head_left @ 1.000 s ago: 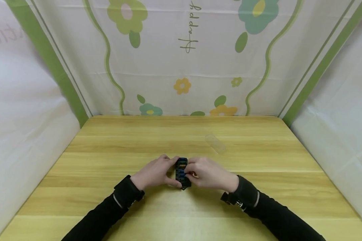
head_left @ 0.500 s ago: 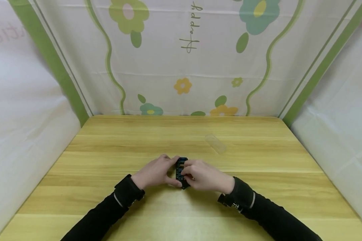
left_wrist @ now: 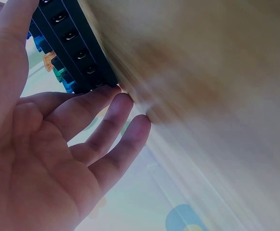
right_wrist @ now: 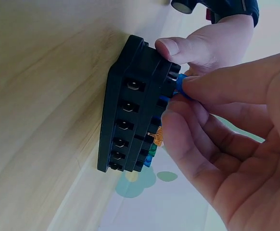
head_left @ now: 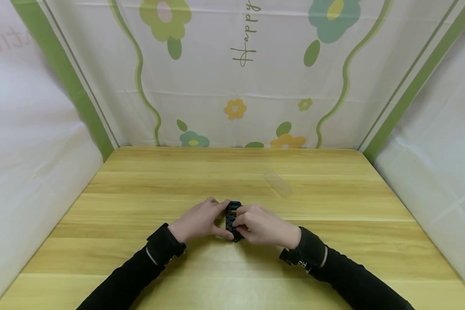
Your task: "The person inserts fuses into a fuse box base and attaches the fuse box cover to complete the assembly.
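Observation:
A black fuse box [head_left: 230, 221] lies on the table, its long side running away from me. Blade fuses in blue, orange [right_wrist: 158, 136] and green [right_wrist: 153, 149] sit in its top, and a row of metal terminals lines the side seen in the right wrist view. My left hand [head_left: 201, 220] grips the box by its two ends, thumb at the near end and fingers at the far one. Between thumb and fingertips my right hand [head_left: 265, 224] pinches a blue blade fuse [right_wrist: 181, 83] at the box's near part. Whether that fuse is fully seated I cannot tell.
A clear plastic cover [head_left: 277, 184] lies on the wooden table [head_left: 147, 267], beyond my right hand. Printed fabric [head_left: 201, 82] hangs at the table's back edge, and white cloth [head_left: 430, 142] stands along both sides.
My right hand has shifted slightly left over the fuse box since a second ago, then stayed there. The left hand keeps its hold, and the cover has not moved.

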The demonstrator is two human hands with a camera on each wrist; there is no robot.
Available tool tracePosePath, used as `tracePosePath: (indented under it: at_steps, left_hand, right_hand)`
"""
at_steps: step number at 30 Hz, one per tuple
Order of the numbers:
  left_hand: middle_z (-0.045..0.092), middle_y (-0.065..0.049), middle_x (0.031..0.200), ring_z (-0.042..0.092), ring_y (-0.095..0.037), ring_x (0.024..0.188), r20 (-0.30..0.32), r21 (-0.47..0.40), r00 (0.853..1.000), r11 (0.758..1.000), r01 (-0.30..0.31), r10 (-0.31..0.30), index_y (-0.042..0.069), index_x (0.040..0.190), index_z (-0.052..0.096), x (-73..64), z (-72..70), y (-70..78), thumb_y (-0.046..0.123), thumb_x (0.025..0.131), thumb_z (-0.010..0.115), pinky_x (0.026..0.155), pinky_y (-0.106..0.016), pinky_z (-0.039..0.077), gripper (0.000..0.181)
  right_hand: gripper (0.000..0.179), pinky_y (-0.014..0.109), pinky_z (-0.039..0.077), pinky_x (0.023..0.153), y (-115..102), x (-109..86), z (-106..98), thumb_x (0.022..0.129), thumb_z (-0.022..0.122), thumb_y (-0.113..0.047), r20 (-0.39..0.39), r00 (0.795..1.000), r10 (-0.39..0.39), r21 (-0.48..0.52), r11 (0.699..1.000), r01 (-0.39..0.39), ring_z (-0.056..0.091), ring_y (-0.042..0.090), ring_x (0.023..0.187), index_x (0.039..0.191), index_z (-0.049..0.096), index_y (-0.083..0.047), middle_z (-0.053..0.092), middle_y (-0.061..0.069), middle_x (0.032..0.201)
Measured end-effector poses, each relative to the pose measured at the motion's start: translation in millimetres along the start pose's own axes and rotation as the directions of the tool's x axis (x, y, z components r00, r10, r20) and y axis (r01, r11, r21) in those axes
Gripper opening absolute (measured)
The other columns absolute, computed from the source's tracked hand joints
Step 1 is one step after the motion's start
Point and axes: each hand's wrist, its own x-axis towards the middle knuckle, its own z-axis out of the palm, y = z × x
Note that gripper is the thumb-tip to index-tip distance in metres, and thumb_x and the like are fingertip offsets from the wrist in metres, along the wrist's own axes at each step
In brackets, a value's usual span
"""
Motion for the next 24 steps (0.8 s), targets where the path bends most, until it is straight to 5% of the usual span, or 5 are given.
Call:
tracePosePath:
  at_steps: [24]
  left_hand:
    - [0.058, -0.015, 0.121, 0.053, -0.021, 0.102, -0.007, -0.013, 1.000, 1.000, -0.016, 0.016, 0.005, 0.150, 0.041, 0.6, 1.2, -1.4, 0.066, 0.076, 0.072, 0.076, -0.033, 0.046, 0.101]
  right_hand:
    - [0.025, 0.018, 0.028, 0.054, -15.2, 4.8, 5.4, 0.087, 0.065, 0.002, -0.015, 0.997, 0.078, -0.140, 0.987, -0.080, 0.032, 0.007, 0.058, 0.069, 0.065, -0.015, 0.039, -0.005, 0.068]
